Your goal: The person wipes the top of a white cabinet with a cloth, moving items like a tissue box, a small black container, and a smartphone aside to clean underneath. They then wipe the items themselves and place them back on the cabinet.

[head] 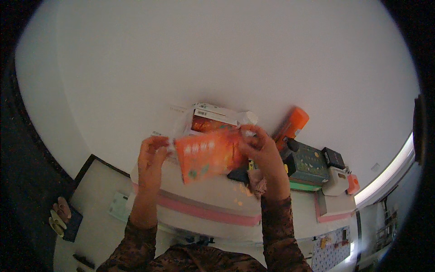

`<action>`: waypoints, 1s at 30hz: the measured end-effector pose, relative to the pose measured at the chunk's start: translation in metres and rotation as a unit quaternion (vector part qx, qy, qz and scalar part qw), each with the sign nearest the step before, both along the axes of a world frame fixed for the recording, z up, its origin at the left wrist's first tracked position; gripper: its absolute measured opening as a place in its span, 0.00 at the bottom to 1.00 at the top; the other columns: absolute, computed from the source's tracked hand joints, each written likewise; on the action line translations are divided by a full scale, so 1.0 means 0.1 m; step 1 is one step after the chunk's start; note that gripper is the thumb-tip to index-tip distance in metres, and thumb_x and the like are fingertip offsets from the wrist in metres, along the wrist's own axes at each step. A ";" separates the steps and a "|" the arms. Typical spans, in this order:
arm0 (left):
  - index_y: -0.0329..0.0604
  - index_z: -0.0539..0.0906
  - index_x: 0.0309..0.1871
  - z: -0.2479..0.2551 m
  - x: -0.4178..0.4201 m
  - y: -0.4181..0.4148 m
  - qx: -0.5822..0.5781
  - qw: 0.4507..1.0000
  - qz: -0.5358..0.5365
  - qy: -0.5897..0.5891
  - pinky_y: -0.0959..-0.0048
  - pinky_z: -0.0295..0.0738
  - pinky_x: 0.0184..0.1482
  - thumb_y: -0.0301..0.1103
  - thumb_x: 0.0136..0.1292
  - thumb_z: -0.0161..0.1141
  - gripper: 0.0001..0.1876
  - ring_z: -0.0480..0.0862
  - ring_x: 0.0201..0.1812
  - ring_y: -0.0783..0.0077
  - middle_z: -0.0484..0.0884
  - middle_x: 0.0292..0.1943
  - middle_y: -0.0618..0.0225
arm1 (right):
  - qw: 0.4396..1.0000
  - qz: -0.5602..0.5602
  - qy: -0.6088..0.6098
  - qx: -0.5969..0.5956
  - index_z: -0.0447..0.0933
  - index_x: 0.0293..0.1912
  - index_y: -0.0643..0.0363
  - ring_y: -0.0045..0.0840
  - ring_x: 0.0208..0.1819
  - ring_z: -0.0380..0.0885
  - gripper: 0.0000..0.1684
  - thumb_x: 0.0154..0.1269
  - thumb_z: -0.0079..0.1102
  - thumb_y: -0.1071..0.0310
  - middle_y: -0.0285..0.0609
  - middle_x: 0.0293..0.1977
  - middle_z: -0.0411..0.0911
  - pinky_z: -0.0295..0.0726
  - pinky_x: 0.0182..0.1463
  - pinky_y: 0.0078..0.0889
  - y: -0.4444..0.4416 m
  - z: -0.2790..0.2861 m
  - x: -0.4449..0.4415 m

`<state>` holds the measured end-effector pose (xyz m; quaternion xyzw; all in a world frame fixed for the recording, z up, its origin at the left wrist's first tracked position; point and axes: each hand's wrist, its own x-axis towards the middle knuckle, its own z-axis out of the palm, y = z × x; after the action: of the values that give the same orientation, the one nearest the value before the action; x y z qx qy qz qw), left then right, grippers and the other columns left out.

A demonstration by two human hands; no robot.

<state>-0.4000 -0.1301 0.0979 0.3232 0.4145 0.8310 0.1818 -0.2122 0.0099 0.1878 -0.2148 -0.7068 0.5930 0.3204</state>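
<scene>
An orange printed packet or box, blurred and bearing writing, is up in front of me. My right hand grips its upper right corner. At its left side my left hand pinches a small whitish, translucent piece, perhaps film or tape, at the packet's upper left edge. Behind the packet lies a white-edged box with an orange picture, in what looks like clear plastic wrapping. A crumpled white piece is beside that box. Below my right hand are a dark object and a pinkish cloth.
An orange cylindrical container leans at the right, near a dark green patterned box, a small black box and a white container. A pink-edged white tabletop lies nearer me. Shoes stand by a dark box at the lower left.
</scene>
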 end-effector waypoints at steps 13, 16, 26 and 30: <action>0.36 0.55 0.60 -0.37 1.02 -0.05 -0.251 0.790 0.095 0.552 0.49 0.53 0.56 0.42 0.33 0.70 0.49 0.62 0.56 0.47 0.58 0.56 0.47 | 0.860 -0.088 -0.168 0.474 0.70 0.48 0.53 0.28 0.31 0.71 0.24 0.48 0.61 0.71 0.36 0.27 0.77 0.63 0.37 0.29 -0.54 -0.55 0.42; 0.34 0.55 0.59 -0.63 1.00 0.04 -0.170 0.818 0.115 0.537 0.51 0.55 0.55 0.39 0.28 0.72 0.51 0.64 0.53 0.48 0.60 0.54 0.47 | 0.847 -0.068 -0.144 0.508 0.69 0.48 0.54 0.31 0.36 0.72 0.25 0.47 0.61 0.72 0.39 0.35 0.76 0.65 0.42 0.31 -0.62 -0.54 0.52; 0.33 0.55 0.58 -0.77 1.02 0.06 -0.102 0.866 0.079 0.483 0.53 0.55 0.56 0.41 0.26 0.74 0.53 0.63 0.54 0.47 0.62 0.53 0.48 | 0.984 -0.066 -0.046 0.160 0.65 0.52 0.60 0.31 0.46 0.71 0.21 0.59 0.53 0.65 0.46 0.47 0.70 0.71 0.48 0.31 -0.77 -0.59 0.72; 0.33 0.54 0.58 -0.90 0.99 0.16 -0.019 0.879 0.062 0.471 0.53 0.56 0.56 0.48 0.30 0.73 0.53 0.63 0.54 0.47 0.61 0.53 0.49 | 0.994 -0.023 -0.048 0.093 0.66 0.52 0.62 0.28 0.42 0.74 0.19 0.63 0.46 0.63 0.46 0.42 0.73 0.73 0.45 0.28 -0.77 -0.54 0.78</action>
<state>-0.3006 -0.1140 0.0079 0.6468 0.4864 0.5818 -0.0811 -0.1344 -0.0671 0.1341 -0.2286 -0.7682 0.5065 0.3179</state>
